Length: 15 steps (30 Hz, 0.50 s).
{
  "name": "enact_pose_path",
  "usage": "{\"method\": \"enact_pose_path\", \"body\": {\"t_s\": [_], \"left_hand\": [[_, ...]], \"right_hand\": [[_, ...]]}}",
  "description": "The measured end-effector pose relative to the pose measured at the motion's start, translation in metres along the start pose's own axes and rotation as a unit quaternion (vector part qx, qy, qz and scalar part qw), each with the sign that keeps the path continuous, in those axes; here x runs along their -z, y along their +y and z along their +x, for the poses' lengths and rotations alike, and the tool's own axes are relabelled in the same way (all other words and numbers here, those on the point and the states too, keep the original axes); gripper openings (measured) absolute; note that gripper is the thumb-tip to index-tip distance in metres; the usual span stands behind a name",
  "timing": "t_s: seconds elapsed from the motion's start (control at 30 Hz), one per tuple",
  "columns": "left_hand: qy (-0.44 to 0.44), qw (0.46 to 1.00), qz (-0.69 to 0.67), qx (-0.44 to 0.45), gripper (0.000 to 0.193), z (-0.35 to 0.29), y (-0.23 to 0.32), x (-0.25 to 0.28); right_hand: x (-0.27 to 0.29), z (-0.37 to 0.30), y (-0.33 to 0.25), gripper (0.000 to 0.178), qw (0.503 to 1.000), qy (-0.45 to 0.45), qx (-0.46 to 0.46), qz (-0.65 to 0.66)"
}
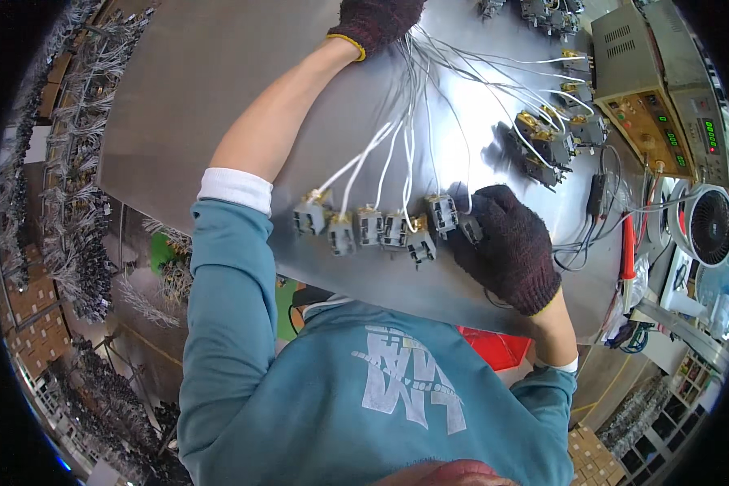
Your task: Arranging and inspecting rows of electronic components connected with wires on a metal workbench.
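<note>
At the far edge of the view, my left hand [378, 23], in a dark knit glove with a yellow cuff, is closed on a bundle of white wires [414, 61]; its fingertips are partly cut off. The wires fan out toward me and to the right. My right hand [506, 247], gloved alike, closes around a small grey block-shaped part [470, 229] at the end of one wire. Left of it, several similar wired grey parts [370, 225] lie in a row along the near side of the metal table [211, 73]. Another part [441, 215] is beside the right fingertips.
More wired parts [547, 146] with brass-coloured ends cluster at the right. Behind them stand two bench instruments [648, 121] with green digits. A small fan [709, 227], cables [595, 202] and a red-handled tool [628, 247] are at the right edge. Racks of wired parts [81, 202] stand left.
</note>
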<state>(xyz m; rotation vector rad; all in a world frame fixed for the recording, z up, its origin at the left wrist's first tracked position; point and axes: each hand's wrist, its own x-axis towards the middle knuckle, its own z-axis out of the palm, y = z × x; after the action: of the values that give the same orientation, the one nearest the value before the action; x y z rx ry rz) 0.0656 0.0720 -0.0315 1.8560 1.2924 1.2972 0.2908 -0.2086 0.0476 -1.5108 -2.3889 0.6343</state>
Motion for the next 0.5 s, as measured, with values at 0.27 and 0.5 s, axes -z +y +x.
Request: {"method": "enact_pose_path", "body": {"t_s": [0.27, 0.5], "left_hand": [[0.04, 0.994, -0.089, -0.049, 0.039, -0.008, -0.012, -0.007], [0.039, 0.992, -0.108, -0.057, 0.036, -0.011, 0.002, -0.002]], "right_hand": [[0.054, -0.009, 0.029, 0.053, 0.947, 0.312, -0.049, -0.056], [0.04, 0.016, 0.058, 0.049, 0.97, 0.216, -0.104, -0.039]]}}
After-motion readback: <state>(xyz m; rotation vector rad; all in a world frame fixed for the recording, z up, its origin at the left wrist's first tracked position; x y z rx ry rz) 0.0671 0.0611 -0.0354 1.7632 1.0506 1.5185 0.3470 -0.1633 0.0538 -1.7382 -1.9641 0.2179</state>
